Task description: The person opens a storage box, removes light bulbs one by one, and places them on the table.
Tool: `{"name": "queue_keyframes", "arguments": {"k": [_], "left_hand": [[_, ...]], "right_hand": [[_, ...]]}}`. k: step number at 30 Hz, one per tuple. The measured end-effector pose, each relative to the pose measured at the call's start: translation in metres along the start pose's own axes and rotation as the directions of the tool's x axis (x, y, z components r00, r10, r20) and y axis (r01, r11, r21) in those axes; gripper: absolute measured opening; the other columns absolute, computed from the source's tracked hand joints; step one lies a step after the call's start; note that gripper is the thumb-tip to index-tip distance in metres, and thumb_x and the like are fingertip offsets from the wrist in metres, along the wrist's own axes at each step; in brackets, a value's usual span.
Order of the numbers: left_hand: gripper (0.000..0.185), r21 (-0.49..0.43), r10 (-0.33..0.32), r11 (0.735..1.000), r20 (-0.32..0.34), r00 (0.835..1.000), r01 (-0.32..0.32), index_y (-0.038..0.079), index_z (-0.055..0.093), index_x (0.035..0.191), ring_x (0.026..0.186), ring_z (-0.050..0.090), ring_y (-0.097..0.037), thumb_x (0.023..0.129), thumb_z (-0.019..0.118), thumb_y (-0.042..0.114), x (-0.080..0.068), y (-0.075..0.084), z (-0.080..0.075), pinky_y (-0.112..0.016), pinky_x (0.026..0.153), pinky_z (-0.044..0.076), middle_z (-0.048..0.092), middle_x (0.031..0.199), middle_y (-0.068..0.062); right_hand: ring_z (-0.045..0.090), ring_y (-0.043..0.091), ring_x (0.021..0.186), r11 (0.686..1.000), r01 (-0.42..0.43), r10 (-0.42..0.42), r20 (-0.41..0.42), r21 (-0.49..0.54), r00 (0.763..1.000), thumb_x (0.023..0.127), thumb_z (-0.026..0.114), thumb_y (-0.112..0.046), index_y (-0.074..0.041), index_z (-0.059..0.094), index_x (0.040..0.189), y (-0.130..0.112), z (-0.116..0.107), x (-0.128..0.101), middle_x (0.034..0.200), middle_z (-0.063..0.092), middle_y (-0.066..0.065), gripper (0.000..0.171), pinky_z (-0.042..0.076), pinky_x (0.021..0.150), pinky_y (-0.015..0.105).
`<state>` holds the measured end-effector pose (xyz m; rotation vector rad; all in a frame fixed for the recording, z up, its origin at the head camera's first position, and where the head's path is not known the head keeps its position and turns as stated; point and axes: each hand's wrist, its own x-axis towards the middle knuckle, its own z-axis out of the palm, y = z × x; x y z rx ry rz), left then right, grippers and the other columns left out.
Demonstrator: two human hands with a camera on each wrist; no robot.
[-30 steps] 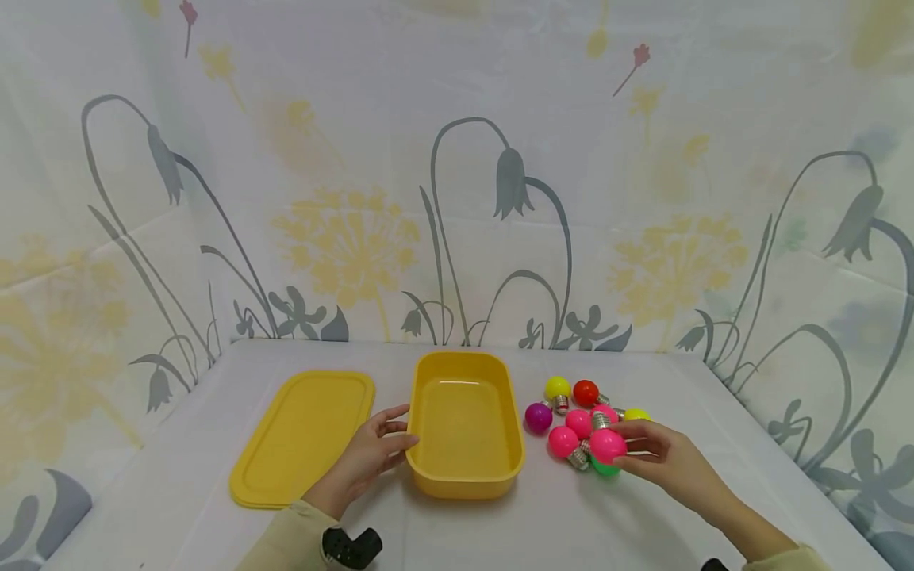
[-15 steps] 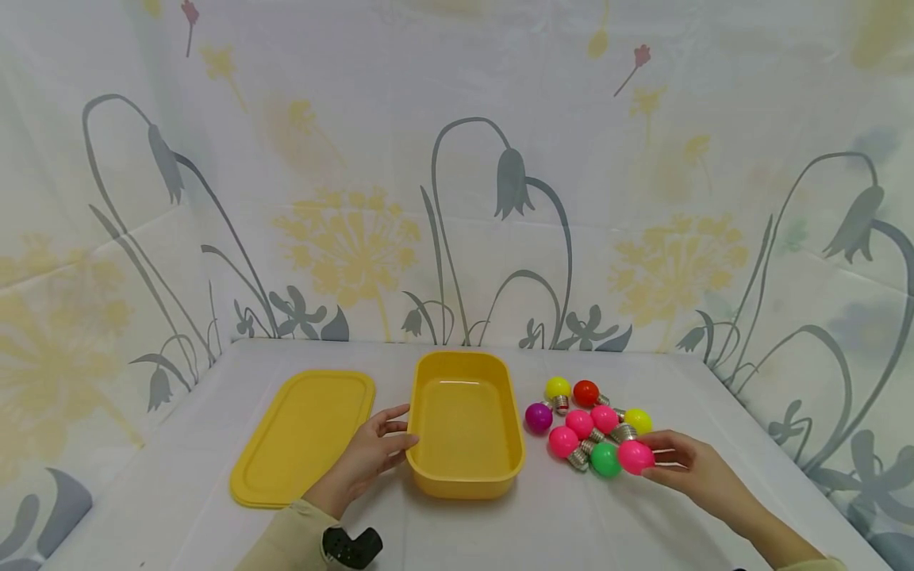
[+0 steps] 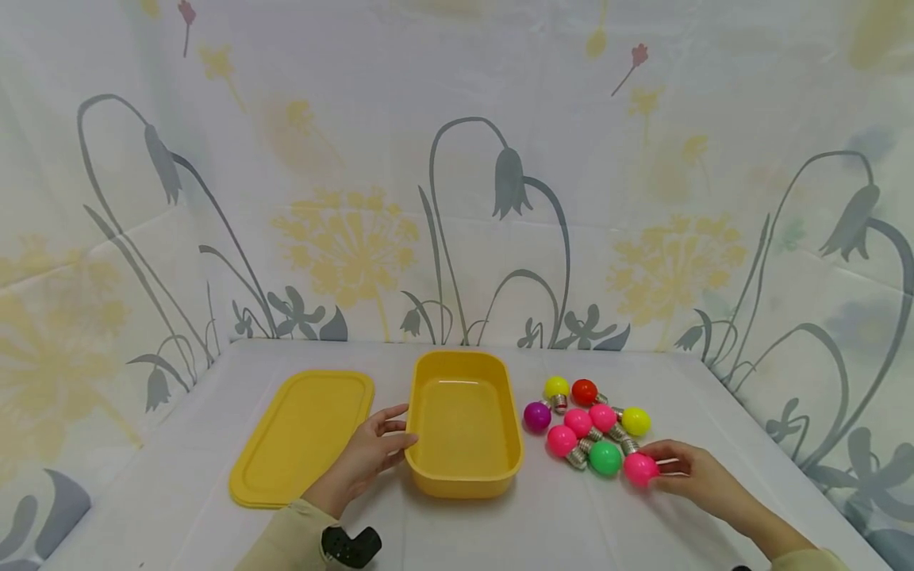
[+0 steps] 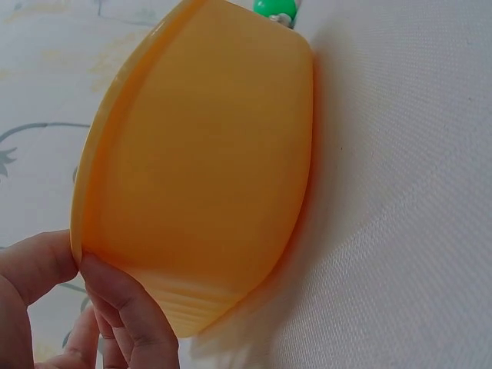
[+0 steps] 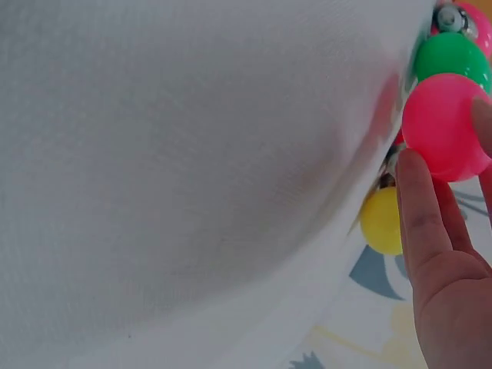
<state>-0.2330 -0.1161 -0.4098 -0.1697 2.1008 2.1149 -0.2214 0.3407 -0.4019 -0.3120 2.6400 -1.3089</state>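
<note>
My left hand [image 3: 367, 450] pinches the left rim of an empty yellow plastic box [image 3: 466, 485] between thumb and fingers. The left wrist view shows the grip close up, thumb and finger on either side of the rim. At the right end of a cluster of bulbs, my right hand [image 3: 689, 476] holds a pink light bulb [image 3: 640, 470] by its round part, the metal screw base pointing away toward the pile. In the right wrist view that pink bulb [image 5: 442, 127] lies between thumb and fingers, low over the table. Beside it sits a green bulb [image 3: 604, 457].
More bulbs lie close together right of the box: a purple one [image 3: 537, 416], a red one [image 3: 584, 392], two yellow ones [image 3: 635, 421] and several pink ones [image 3: 562, 441]. A yellow lid [image 3: 303, 438] lies flat at the left. Behind the white table [image 3: 528, 531] hangs a flower-patterned cloth [image 3: 371, 159].
My right hand has moved right and toward me with the pink bulb, from over the cluster to its right end, lower now. The left hand and box have stayed put.
</note>
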Motion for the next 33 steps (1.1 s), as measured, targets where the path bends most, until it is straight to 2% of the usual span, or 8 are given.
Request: {"name": "queue_keyframes", "arguments": {"k": [10, 19, 24, 26, 30, 33], "left_hand": [[0.055, 0.004, -0.003, 1.000, 0.000, 1.000, 0.003, 0.004, 0.045, 0.134, 0.084, 0.056, -0.021, 0.084, 0.067, 0.006, -0.001, 0.000, 0.000, -0.029, 0.075, 0.052, 0.052, 0.111, -0.015], [0.052, 0.009, 0.008, 1.000, 0.007, 1.000, -0.008, 0.003, 0.046, 0.134, 0.085, 0.056, -0.021, 0.086, 0.065, 0.008, -0.002, 0.000, 0.000, -0.032, 0.079, 0.052, 0.052, 0.109, -0.014], [0.048, 0.038, 0.025, 0.999, 0.002, 1.000, -0.025, 0.001, 0.045, 0.134, 0.090, 0.058, -0.021, 0.091, 0.060, 0.017, -0.005, 0.004, -0.006, -0.034, 0.081, 0.052, 0.054, 0.111, -0.014], [0.048, 0.075, 0.042, 0.996, -0.012, 0.999, -0.041, 0.001, 0.045, 0.134, 0.094, 0.058, -0.024, 0.092, 0.058, 0.019, -0.007, 0.009, -0.013, -0.034, 0.081, 0.052, 0.055, 0.114, -0.015], [0.048, 0.197, 0.109, 0.976, -0.045, 0.993, -0.098, 0.002, 0.047, 0.133, 0.101, 0.057, -0.031, 0.091, 0.060, 0.023, -0.013, 0.023, -0.031, -0.035, 0.082, 0.052, 0.054, 0.116, -0.016], [0.052, 0.355, 0.184, 0.922, -0.052, 0.982, -0.154, 0.003, 0.048, 0.132, 0.104, 0.056, -0.033, 0.090, 0.061, 0.030, -0.018, 0.036, -0.046, -0.038, 0.084, 0.051, 0.054, 0.117, -0.016]], "right_hand": [[0.058, 0.034, 0.096, 1.000, 0.004, -0.003, 0.037, -0.006, 0.999, 0.084, 0.068, -0.014, 0.013, 0.050, 0.121, 0.008, -0.001, 0.007, 0.114, 0.055, 0.027, 0.050, 0.054, 0.075, 0.034], [0.057, 0.030, 0.096, 0.996, -0.083, 0.084, 0.027, -0.031, 0.996, 0.086, 0.066, -0.020, 0.010, 0.048, 0.127, 0.006, -0.001, 0.008, 0.117, 0.055, 0.024, 0.054, 0.053, 0.078, 0.040], [0.058, 0.033, 0.096, 0.999, -0.041, 0.041, 0.003, -0.035, 0.999, 0.087, 0.064, -0.015, 0.011, 0.045, 0.128, 0.004, -0.004, 0.006, 0.115, 0.055, 0.025, 0.052, 0.053, 0.077, 0.040], [0.058, 0.036, 0.097, 0.999, -0.011, 0.010, -0.017, -0.048, 1.000, 0.088, 0.063, -0.015, 0.011, 0.045, 0.127, 0.001, -0.008, 0.006, 0.115, 0.055, 0.028, 0.051, 0.053, 0.077, 0.041], [0.058, 0.037, 0.100, 0.993, -0.024, 0.011, -0.114, -0.112, 0.993, 0.091, 0.060, -0.024, 0.008, 0.044, 0.130, -0.010, -0.017, 0.006, 0.119, 0.052, 0.029, 0.053, 0.051, 0.079, 0.045], [0.054, 0.041, 0.105, 0.985, -0.053, 0.018, -0.203, -0.166, 0.979, 0.093, 0.055, -0.034, 0.006, 0.041, 0.133, -0.023, -0.027, 0.005, 0.123, 0.049, 0.030, 0.058, 0.048, 0.081, 0.052]]}}
